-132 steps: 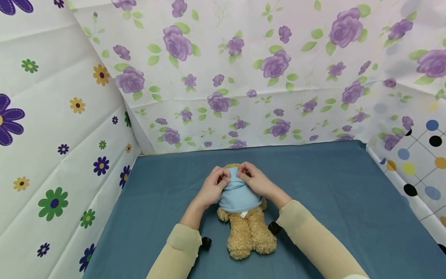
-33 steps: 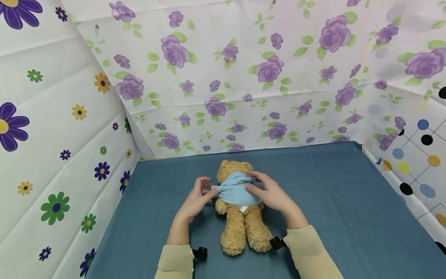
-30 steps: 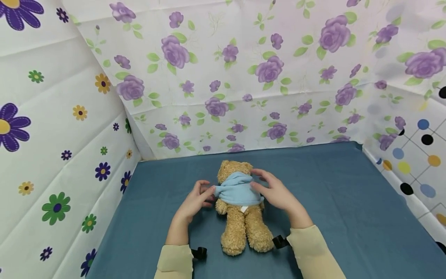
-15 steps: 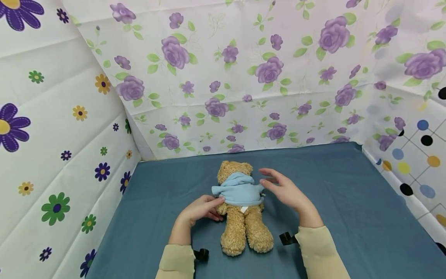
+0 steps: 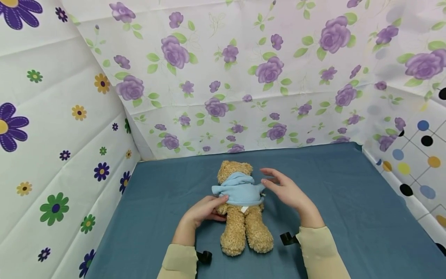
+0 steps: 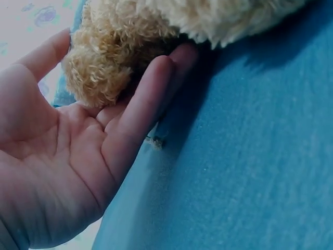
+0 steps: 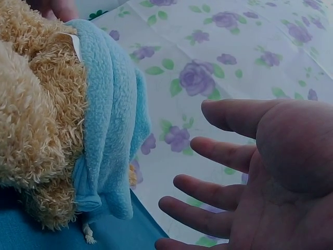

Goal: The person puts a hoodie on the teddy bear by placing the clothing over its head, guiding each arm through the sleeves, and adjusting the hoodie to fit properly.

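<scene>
The right hand (image 5: 292, 195) has moved off the bear (image 5: 235, 221), fingers spread, holding nothing, just right of it; at lower centre, the left hand's (image 5: 205, 211) fingers and thumb clasp the bear's arm (image 6: 99, 75).

Teddy bear (image 5: 237, 223) lies mid-desk (image 5: 341, 201), head toward back cloth (image 5: 216, 77), feet toward wearer. Shirt (image 5: 240, 192) around its torso. Left hand (image 5: 205, 209) at bear's left side as viewed, paw between thumb and fingers. Right hand (image 5: 283, 190) just right of shirt, apart. Side cloths: left (image 5: 62, 116), right (image 5: 418, 166).
</scene>
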